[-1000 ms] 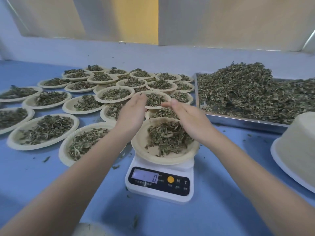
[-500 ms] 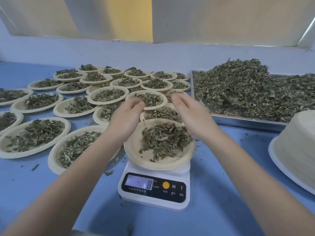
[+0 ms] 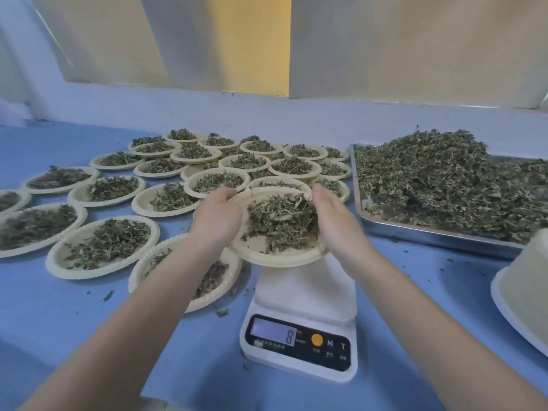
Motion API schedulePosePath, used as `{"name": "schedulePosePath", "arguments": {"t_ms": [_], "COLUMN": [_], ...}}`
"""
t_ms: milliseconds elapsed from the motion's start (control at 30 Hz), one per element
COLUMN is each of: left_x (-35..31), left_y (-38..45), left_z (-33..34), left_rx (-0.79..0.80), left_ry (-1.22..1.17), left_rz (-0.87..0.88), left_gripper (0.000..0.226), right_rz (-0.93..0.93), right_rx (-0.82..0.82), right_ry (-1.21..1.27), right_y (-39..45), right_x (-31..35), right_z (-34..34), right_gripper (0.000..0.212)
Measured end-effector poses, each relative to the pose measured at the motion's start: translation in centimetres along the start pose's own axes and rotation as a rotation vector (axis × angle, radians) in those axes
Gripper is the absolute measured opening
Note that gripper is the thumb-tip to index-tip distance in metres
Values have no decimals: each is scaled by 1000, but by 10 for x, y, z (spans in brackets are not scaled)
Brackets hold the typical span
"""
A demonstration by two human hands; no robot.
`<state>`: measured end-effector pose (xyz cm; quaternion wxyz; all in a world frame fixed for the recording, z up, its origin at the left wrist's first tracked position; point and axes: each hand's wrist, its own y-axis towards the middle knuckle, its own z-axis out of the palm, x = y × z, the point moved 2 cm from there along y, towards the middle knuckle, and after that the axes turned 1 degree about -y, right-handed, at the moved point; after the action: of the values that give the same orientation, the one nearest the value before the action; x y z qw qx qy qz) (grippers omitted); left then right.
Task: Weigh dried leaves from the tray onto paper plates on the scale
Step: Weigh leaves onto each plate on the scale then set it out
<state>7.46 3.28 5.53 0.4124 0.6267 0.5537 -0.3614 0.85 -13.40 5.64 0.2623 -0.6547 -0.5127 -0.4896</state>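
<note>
Left of the scale [image 3: 299,318], many filled paper plates [image 3: 103,247] covered the blue table [image 3: 59,321]. Above the scale platform, a paper plate [image 3: 275,256] of dried leaves [image 3: 281,223] was held clear of it and tilted, with the left hand [image 3: 218,221] curled over its left rim and the right hand [image 3: 338,229], fingers straight and together, against its right rim. Right of the scale, the metal tray [image 3: 430,235] held the leaf pile [image 3: 444,179]. Farther right stood a stack of plates [image 3: 527,280].
</note>
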Motion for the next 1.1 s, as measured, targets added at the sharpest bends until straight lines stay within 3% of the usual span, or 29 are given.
{"name": "schedulePosePath", "arguments": {"t_ms": [333, 667, 767, 900, 1100], "left_x": [16, 67, 91, 121, 143], "left_y": [92, 221, 255, 287, 302], "left_z": [-91, -159, -158, -149, -146], "left_rx": [-192, -384, -356, -215, -176], "left_ry": [-16, 9, 26, 57, 144], "left_rz": [-52, -98, -181, -292, -369], "left_gripper": [49, 18, 36, 31, 44], "right_rz": [-56, -85, -38, 35, 87], "right_rx": [156, 361, 417, 495, 586], "right_ry": [-61, -79, -82, -43, -196], "right_y": [104, 230, 259, 290, 303], "right_x": [63, 92, 86, 76, 59], "right_z": [93, 221, 251, 280, 310], "right_gripper": [56, 69, 76, 84, 88]}}
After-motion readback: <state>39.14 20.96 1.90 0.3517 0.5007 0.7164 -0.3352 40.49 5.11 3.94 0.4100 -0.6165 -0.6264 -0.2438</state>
